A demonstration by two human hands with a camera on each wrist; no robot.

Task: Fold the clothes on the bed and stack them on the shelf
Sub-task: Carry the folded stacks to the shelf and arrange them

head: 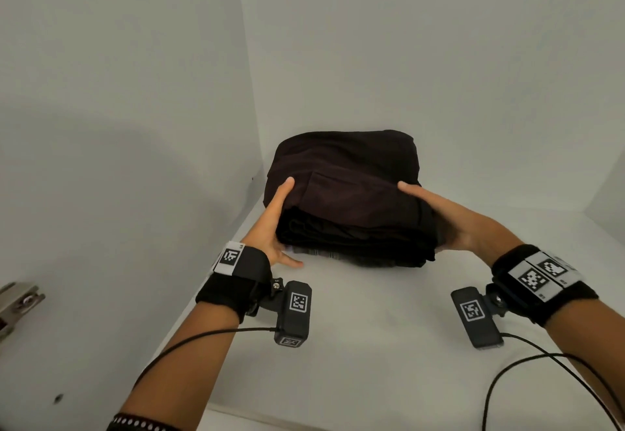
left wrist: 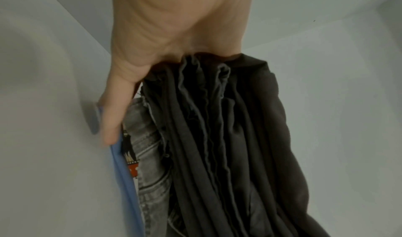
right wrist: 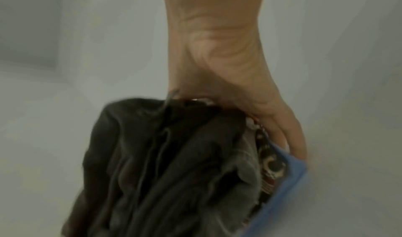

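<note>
Both hands clasp the folded stack on the shelf: left grip and right grip grasping its sides.

No words, brands or numbers can be read. The wrist bands and the wrist cameras carry only black-and-white square code markers. The printed garment in the stack shows a pattern, no letters.
</note>
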